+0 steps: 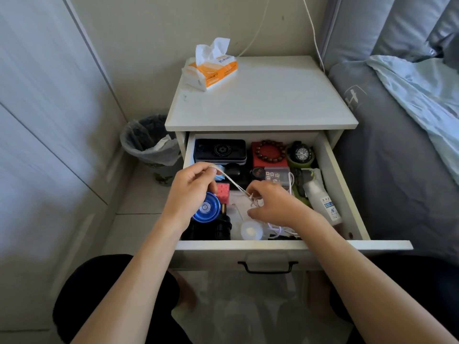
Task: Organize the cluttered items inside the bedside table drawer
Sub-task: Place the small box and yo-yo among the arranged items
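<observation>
Both hands work over the open white wooden drawer (pixel 332 175): our left hand (pixel 192 188) pinches one end of a thin cream string (pixel 232 181) and has the round blue yo-yo (pixel 206 211) tucked under its palm, while our right hand (pixel 270 203) pinches the string's tangled other end with curled fingers. From the head view we see the string taut between them, above a pink cube (pixel 222 192). Farther back in the drawer lie a black rectangular case (pixel 219 150), a brown bead bracelet (pixel 270 150) on a red box and a black wristwatch (pixel 301 153).

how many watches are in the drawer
1: the watch sits in the back right corner of the drawer, beside the bead bracelet. Clutter and both hands may hide others.
</observation>
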The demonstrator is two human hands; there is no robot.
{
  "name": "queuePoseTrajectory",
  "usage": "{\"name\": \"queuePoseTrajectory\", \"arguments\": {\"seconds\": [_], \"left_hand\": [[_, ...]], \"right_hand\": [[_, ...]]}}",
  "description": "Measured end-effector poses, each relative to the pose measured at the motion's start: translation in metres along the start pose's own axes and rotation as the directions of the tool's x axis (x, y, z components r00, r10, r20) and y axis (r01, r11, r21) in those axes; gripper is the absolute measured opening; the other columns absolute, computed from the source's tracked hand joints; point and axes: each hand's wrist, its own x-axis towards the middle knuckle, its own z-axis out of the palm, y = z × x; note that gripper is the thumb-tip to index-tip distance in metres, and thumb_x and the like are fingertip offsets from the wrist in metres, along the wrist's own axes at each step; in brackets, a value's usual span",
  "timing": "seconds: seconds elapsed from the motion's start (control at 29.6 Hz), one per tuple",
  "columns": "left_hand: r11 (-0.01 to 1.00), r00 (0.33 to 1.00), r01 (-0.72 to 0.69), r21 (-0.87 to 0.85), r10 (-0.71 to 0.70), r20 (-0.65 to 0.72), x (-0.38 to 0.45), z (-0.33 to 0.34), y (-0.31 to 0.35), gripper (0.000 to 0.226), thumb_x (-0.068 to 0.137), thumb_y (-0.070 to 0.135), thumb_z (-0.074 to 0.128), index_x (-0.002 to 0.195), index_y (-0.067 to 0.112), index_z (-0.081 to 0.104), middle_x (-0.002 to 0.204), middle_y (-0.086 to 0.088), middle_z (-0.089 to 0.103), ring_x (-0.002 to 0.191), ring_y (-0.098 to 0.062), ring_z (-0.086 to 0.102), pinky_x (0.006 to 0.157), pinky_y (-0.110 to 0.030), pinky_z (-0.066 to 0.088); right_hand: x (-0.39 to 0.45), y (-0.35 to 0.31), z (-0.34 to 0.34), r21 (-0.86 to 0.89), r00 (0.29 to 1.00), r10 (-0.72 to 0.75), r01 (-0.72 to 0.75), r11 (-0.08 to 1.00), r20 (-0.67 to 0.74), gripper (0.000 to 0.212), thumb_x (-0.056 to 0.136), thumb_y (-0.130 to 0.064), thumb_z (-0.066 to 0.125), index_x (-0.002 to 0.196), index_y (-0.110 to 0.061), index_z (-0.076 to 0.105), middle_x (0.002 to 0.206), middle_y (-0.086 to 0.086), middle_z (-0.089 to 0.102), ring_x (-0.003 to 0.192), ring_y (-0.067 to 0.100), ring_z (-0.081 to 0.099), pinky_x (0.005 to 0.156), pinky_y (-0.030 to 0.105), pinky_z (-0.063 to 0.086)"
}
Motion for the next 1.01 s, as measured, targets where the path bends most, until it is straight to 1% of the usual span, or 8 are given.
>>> {"name": "queuePoseTrajectory", "arguments": {"seconds": [0.17,0.27,0.47,0.64,0.71,0.81,0.91,1.01], "left_hand": [[0.995,0.99,0.101,0.017,-0.099,-0.104,0.001,-0.009,-0.001,0.033,0.099,0.02,0.055,0.076,0.03,0.076,0.057,0.003,0.058,0.056,-0.007,0.052,0.057,-0.016,0.046],[0.984,0.972,0.178,-0.012,-0.178,-0.151,0.005,-0.008,-0.003,0.03,0.096,0.022,0.058,0.074,0.029,0.077,0.058,0.002,0.059,0.056,-0.007,0.053,0.065,-0.026,0.046],[0.967,0.959,0.251,0.032,-0.244,-0.144,0.007,-0.004,-0.005,0.028,0.094,0.025,0.059,0.073,0.027,0.077,0.058,0.004,0.06,0.056,-0.006,0.056,0.067,-0.029,0.047],[0.965,0.967,0.254,0.066,-0.256,0.023,0.007,-0.001,-0.004,0.025,0.095,0.029,0.059,0.079,0.026,0.078,0.062,0.005,0.062,0.058,-0.002,0.058,0.067,-0.024,0.046],[0.971,0.967,0.235,0.04,-0.238,0.092,0.007,0.001,-0.004,0.025,0.096,0.028,0.059,0.082,0.024,0.079,0.066,0.003,0.063,0.061,-0.006,0.059,0.067,-0.024,0.048],[0.981,0.969,0.182,0.064,-0.19,0.16,0.008,0.002,-0.006,0.023,0.097,0.027,0.06,0.085,0.025,0.08,0.067,0.003,0.065,0.063,-0.006,0.061,0.063,-0.017,0.05],[0.99,0.963,0.115,0.084,-0.132,0.235,0.006,0.004,-0.007,0.023,0.097,0.023,0.061,0.085,0.024,0.08,0.07,0.003,0.069,0.065,-0.003,0.064,0.061,-0.012,0.048],[0.988,0.947,0.076,0.134,-0.114,0.299,0.007,0.001,-0.009,0.013,0.093,0.017,0.067,0.09,0.02,0.079,0.081,0.0,0.075,0.076,-0.009,0.07,0.069,-0.018,0.053]], "right_hand": [[0.0,0.009,-0.007,-0.045,0.998,0.056,-0.058,0.997,-0.041,0.044,0.078,-0.016,0.066,0.12,-0.02,0.056,0.106,-0.002,0.056,0.092,0.015,0.055,0.078,0.032,0.052],[-0.008,0.015,-0.014,0.133,0.989,0.077,-0.06,0.989,-0.128,0.039,0.076,-0.024,0.072,0.113,-0.029,0.061,0.092,-0.014,0.058,0.079,0.001,0.056,0.065,0.016,0.043],[-0.021,0.02,-0.023,0.522,0.996,0.043,0.004,0.853,-0.077,0.034,0.077,-0.024,0.076,0.108,-0.035,0.066,0.098,-0.008,0.067,0.09,0.007,0.066,0.08,0.026,0.056],[-0.022,0.02,-0.015,-0.012,0.944,0.048,-0.055,0.998,-0.328,0.041,0.086,-0.023,0.064,0.127,-0.021,0.059,0.129,-0.004,0.052,0.122,0.016,0.044,0.093,0.028,0.042],[-0.022,0.009,-0.015,-0.02,0.936,-0.088,0.086,0.996,-0.341,0.047,0.088,-0.028,0.065,0.133,-0.02,0.056,0.137,-0.003,0.049,0.129,0.013,0.035,0.102,0.026,0.033],[-0.016,-0.015,-0.013,0.132,0.97,-0.181,0.203,0.97,-0.163,0.053,0.092,-0.039,0.062,0.141,-0.023,0.05,0.142,-0.007,0.051,0.13,0.002,0.036,0.104,0.02,0.025],[-0.007,-0.03,-0.017,0.302,0.987,-0.153,0.158,0.94,-0.042,0.029,0.091,-0.039,0.063,0.118,-0.031,0.065,0.107,-0.008,0.069,0.1,0.001,0.061,0.082,0.024,0.048],[0.0,-0.028,-0.025,0.324,0.984,-0.135,0.165,0.931,-0.113,0.013,0.091,-0.034,0.066,0.089,-0.023,0.074,0.074,0.004,0.068,0.067,0.018,0.062,0.062,0.036,0.049]]}}
